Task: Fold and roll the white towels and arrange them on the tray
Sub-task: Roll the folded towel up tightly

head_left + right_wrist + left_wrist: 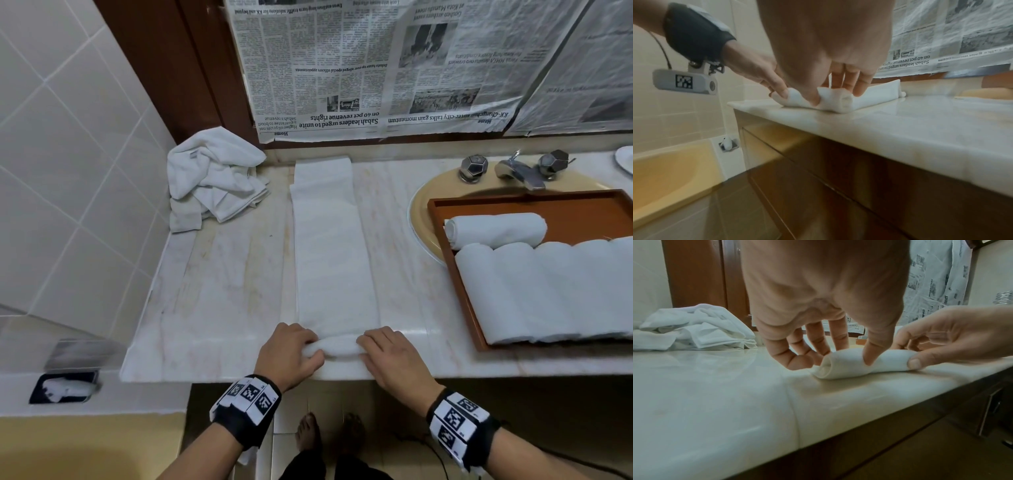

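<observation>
A white towel (334,246), folded into a long narrow strip, lies on the marble counter (222,291) and runs from the back wall to the front edge. Its near end is a small roll (337,347) (846,365) (836,101). My left hand (294,353) (818,344) pinches the roll's left end between thumb and fingers. My right hand (390,356) (834,81) grips its right end the same way. The brown tray (469,301) at the right holds several rolled white towels (548,291), with one more roll (495,229) behind them.
A crumpled pile of white towels (215,178) (694,329) sits at the counter's back left corner. The tray rests over a yellow sink (423,219) with a chrome tap (517,169). Newspaper (376,68) covers the wall behind. A yellow bathtub (668,175) lies left, below the counter.
</observation>
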